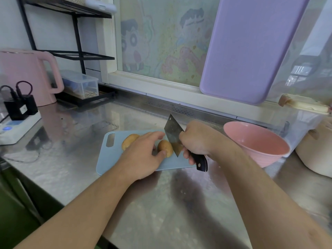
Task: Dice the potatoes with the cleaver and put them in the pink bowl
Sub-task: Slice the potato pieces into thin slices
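Two brown potatoes lie on a light blue cutting board (109, 159) on the steel counter. My left hand (143, 155) rests over the board, its thumb and fingers holding the right potato (164, 147); the left potato (129, 140) is partly hidden behind that hand. My right hand (195, 139) grips the black handle of the cleaver (173, 135), whose blade stands edge-down against the right end of the held potato. The pink bowl (258, 142) sits to the right of the board, tilted, with nothing visible inside.
A pink kettle (27, 76), a power strip with black adapters (16, 112) and a clear plastic box (80, 83) under a black rack stand at the left. A purple board (251, 51) leans on the window. A cream pot (316, 151) is at far right.
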Demonstrator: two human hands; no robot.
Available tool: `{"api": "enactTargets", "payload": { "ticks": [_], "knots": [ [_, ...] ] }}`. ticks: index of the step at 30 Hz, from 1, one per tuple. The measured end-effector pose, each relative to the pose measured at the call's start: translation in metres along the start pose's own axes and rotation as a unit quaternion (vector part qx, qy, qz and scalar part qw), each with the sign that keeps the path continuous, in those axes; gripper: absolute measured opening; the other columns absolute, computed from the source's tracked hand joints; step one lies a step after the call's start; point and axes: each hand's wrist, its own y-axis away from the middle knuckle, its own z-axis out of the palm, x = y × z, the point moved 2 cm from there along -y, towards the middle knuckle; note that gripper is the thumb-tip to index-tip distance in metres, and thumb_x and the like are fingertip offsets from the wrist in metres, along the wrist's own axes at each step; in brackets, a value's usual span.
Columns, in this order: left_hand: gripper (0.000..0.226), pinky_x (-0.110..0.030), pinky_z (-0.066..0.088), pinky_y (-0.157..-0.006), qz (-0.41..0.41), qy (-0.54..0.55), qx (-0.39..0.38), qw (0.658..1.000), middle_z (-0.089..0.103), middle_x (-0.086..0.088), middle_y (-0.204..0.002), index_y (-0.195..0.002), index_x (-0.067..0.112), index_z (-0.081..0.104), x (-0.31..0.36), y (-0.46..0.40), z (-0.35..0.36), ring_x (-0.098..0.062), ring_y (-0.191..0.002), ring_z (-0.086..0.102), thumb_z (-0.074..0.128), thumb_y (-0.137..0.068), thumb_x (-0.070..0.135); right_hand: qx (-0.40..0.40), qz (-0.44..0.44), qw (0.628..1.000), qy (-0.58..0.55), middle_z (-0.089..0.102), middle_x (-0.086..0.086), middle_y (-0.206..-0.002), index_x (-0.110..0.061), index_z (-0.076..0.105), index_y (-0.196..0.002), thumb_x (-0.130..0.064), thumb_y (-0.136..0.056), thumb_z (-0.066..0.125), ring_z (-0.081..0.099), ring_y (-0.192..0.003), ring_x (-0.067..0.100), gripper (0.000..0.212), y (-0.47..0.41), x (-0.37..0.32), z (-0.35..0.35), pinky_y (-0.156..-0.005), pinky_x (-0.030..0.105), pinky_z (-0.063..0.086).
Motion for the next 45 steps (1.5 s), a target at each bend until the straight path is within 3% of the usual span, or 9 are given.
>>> {"api": "enactTargets", "payload": {
  "ticks": [5, 9, 16, 20, 25, 31, 41, 45],
  "knots": [
    [0.035, -0.019, 0.042, -0.087, 0.009, -0.001, 0.012, 1.000, 0.057, 0.025, -0.108, -0.132, 0.036, 0.063, 0.000, -0.002, 0.001, -0.002, -0.104, 0.055, 0.069, -0.098, 0.040, 0.013, 0.001, 1.000, 0.000, 0.062, 0.015, -0.062, 0.004, 0.063, -0.086, -0.003, -0.093, 0.039, 0.054, -0.033, 0.019, 0.025, 0.004, -0.003, -0.004, -0.040, 0.016, 0.040],
    [0.034, -0.005, 0.033, -0.071, -0.004, 0.012, 0.028, 1.000, 0.050, 0.025, -0.095, -0.130, 0.034, 0.065, -0.002, -0.003, 0.001, 0.006, -0.088, 0.052, 0.072, -0.097, 0.039, 0.015, 0.003, 1.000, 0.002, 0.062, 0.017, -0.063, 0.002, 0.064, -0.084, -0.004, -0.093, 0.039, 0.053, -0.034, 0.020, 0.026, 0.006, -0.005, -0.008, -0.043, 0.019, 0.039],
    [0.025, -0.006, 0.034, -0.071, -0.001, 0.009, 0.043, 0.999, 0.060, 0.015, -0.101, -0.121, 0.034, 0.069, -0.004, -0.003, 0.001, 0.005, -0.089, 0.053, 0.073, -0.096, 0.035, 0.006, 0.006, 1.000, 0.000, 0.061, 0.017, -0.062, -0.003, 0.055, -0.074, -0.005, -0.096, 0.041, 0.051, -0.033, 0.021, 0.026, 0.012, -0.011, -0.010, -0.040, 0.015, 0.039],
    [0.018, -0.006, 0.035, -0.073, 0.001, 0.012, 0.049, 0.999, 0.061, 0.014, -0.100, -0.112, 0.034, 0.071, -0.005, -0.005, 0.001, 0.002, -0.090, 0.056, 0.075, -0.094, 0.033, -0.003, 0.015, 1.000, 0.005, 0.059, 0.010, -0.052, -0.004, 0.056, -0.076, -0.008, -0.098, 0.040, 0.051, -0.033, 0.020, 0.027, 0.014, -0.015, -0.009, -0.045, 0.019, 0.041],
    [0.014, -0.026, 0.044, -0.082, -0.003, 0.018, 0.054, 0.998, 0.065, 0.012, -0.098, -0.106, 0.036, 0.072, -0.008, -0.005, 0.002, -0.005, -0.093, 0.059, 0.076, -0.093, 0.034, -0.024, 0.017, 0.999, 0.023, 0.056, 0.008, -0.049, -0.003, 0.056, -0.074, -0.004, -0.096, 0.038, 0.051, -0.034, 0.019, 0.028, 0.017, -0.022, -0.009, -0.043, 0.018, 0.039],
    [0.013, -0.027, 0.042, -0.081, -0.003, 0.025, 0.061, 0.998, 0.066, 0.012, -0.098, -0.105, 0.034, 0.074, -0.008, -0.005, 0.002, -0.006, -0.094, 0.060, 0.077, -0.092, 0.034, -0.032, 0.018, 0.999, 0.034, 0.054, 0.005, -0.043, -0.003, 0.055, -0.073, -0.002, -0.095, 0.035, 0.051, -0.030, 0.017, 0.030, 0.019, -0.023, -0.008, -0.039, 0.014, 0.038],
    [0.012, -0.030, 0.047, -0.086, -0.005, 0.020, 0.063, 0.998, 0.067, 0.014, -0.098, -0.103, 0.036, 0.074, -0.009, -0.006, 0.002, -0.006, -0.094, 0.062, 0.077, -0.091, 0.035, -0.048, 0.033, 0.997, 0.054, 0.056, 0.009, -0.057, -0.002, 0.060, -0.085, -0.007, -0.100, 0.037, 0.049, -0.032, 0.016, 0.029, 0.023, -0.026, -0.013, -0.041, 0.017, 0.037],
    [0.012, -0.029, 0.048, -0.086, -0.007, 0.019, 0.060, 0.998, 0.068, 0.014, -0.098, -0.103, 0.036, 0.075, -0.008, -0.005, 0.002, -0.005, -0.093, 0.062, 0.077, -0.092, 0.035, -0.055, 0.024, 0.994, 0.088, 0.061, 0.014, -0.068, -0.001, 0.061, -0.090, -0.007, -0.101, 0.038, 0.051, -0.048, 0.022, 0.027, 0.026, -0.029, -0.015, -0.051, 0.025, 0.039]
  ]
}}
